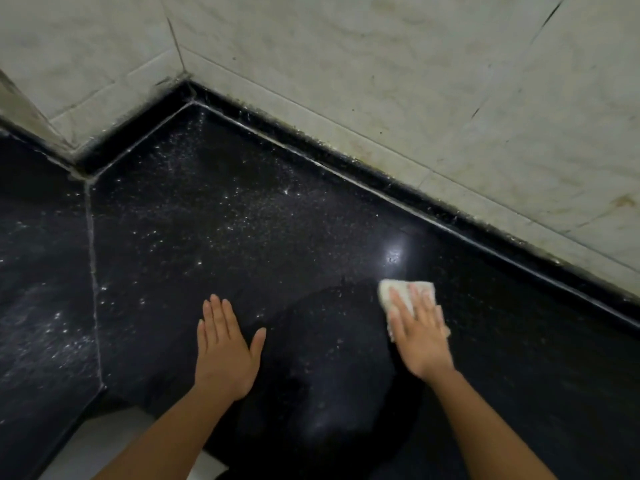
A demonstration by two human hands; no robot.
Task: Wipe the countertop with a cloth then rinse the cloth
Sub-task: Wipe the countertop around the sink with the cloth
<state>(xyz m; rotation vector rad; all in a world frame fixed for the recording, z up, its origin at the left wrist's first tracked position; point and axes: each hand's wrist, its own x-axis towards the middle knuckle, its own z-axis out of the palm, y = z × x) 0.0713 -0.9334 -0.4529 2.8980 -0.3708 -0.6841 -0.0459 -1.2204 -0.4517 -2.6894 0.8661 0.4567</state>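
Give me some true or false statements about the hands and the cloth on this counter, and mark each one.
1. The right hand presses flat on the cloth. True.
2. The left hand grips the cloth too. False: it lies flat on the bare countertop, apart from the cloth.
3. The countertop is white. False: it is black with pale specks.
4. The cloth is whitish. True.
5. The cloth hangs on the tiled wall. False: it lies on the countertop.
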